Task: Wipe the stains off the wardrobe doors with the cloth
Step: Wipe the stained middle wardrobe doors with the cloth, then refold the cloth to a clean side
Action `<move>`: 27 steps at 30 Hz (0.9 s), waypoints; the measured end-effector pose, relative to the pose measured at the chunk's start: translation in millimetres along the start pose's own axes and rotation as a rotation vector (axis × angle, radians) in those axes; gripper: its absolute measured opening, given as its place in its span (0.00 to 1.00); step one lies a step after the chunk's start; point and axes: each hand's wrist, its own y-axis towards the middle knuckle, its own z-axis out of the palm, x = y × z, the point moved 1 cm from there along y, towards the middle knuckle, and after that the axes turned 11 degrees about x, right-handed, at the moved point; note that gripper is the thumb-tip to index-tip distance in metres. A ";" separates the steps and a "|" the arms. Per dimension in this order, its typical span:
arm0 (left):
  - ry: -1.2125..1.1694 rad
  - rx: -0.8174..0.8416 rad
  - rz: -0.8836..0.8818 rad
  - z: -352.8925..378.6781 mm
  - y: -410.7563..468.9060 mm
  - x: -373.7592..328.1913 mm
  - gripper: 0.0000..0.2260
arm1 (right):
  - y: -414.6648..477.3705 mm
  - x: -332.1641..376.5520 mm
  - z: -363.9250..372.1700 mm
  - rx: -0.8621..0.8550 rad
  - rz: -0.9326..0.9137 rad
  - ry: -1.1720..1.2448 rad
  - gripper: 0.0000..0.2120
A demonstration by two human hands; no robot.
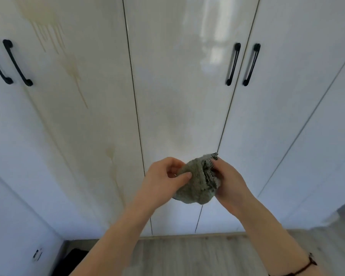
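Looks early, prob. prep only, w/ no wiping under way. Holding the grey-green cloth (195, 186) bunched up low in front of the middle wardrobe door (177, 96); can't tell whether touching the panel, prob. clear of it. Left grip (163, 176) curled round the cloth's left side, thumb on top; right grip (227, 176) pinching the right side by the checked edge. Left to do, judging by the panels: brown drip stains (68, 62) high on the left-centre door (92, 120), plus a lower run (110, 151) near the seam, none looking wiped. Hard to judge the middle door, w/ window glare (213, 26) masking any faint marks. Door tops cut off, outer doors only partly in frame, so more stains poss. out of view. Can't identify the dark thing (76, 255) on the floor bottom left, nor the small blurry mark (37, 254) on the side wall.
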 end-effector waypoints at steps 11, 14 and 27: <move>-0.198 0.179 0.169 105.2 39.7 -41.2 0.09 | -90.9 31.8 -130.0 -0.328 -0.053 0.039 0.16; -0.086 0.210 0.097 150.4 66.5 -67.4 0.07 | -108.8 39.0 -178.7 -0.293 -0.097 -0.021 0.19; -0.341 0.655 -0.108 404.1 208.4 -184.5 0.14 | -185.0 71.7 -468.2 -0.462 0.058 -0.521 0.18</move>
